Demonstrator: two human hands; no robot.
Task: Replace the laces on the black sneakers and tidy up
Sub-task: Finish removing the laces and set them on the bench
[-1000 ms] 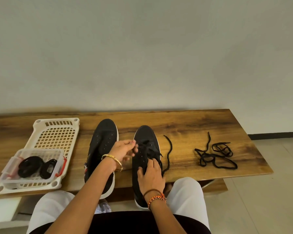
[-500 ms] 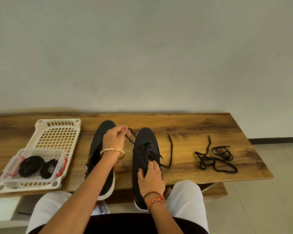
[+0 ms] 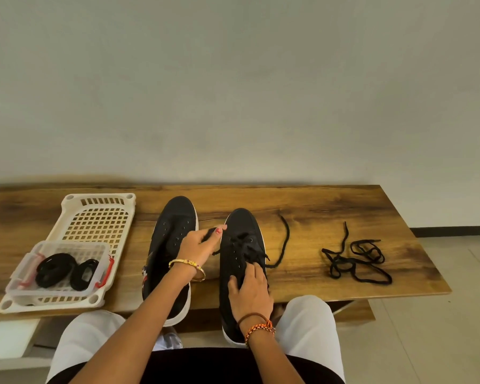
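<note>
Since half a second ago the left hand [image 3: 198, 246] has dropped from its raised pull and come back down between the two shoes, the black lace end [image 3: 209, 233] it pinches now slack rather than drawn taut; the right hand [image 3: 250, 291] has stayed pressed on the shoe.

At the far left of the wood-grain bench top [image 3: 316, 206] sits a cream perforated plastic tray [image 3: 100, 214], and on its near end a clear lidded plastic box with red clips [image 3: 61, 268] holding two coiled black laces [image 3: 67, 270]. Next comes the unlaced black canvas sneaker with a white sole [image 3: 175, 217]. Just beside it the left hand grips the lace end between thumb and fingertips. The partly laced black sneaker [image 3: 243, 220] follows, the right hand's fingers lying flat on its tongue, gripping nothing; its other lace tail [image 3: 284, 239] curls over the wood. Well to the right lies a tangled loose black lace [image 3: 355, 259].

The lace looks soft, light and limp, so it is best held at its stiff tip for feeding eyelets; the shoe seems light enough to slide and needs steadying.
</note>
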